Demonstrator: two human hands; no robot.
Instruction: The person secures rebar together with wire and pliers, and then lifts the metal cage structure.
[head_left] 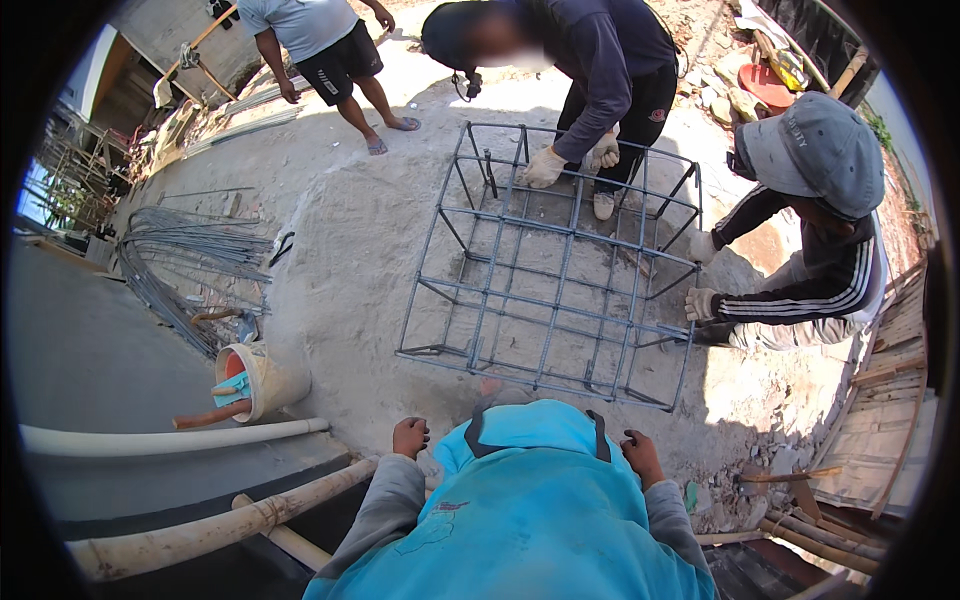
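Observation:
In front of me a cage of tied steel rebar [570,232] rests on the sandy ground, open between its bars. My left hand [410,437] hangs beside my blue shirt, fingers curled in, with nothing visible in it. On the other side, my right hand [642,457] is also loosely closed, apart from the cage. Neither hand touches the bars. At the cage's far side a bent-over person holds the frame with gloved hands [545,167]. Another person in a grey cap [830,155] crouches at its right, gloved hands [703,303] at the edge bars.
A white bucket [285,385] with tools stands at left, near bundled rebar rods [185,250]. Bamboo poles [225,525] and a pale pipe [170,440] lie at lower left. A person in shorts [340,70] stands far left. Rubble and wooden boards [890,400] line the right.

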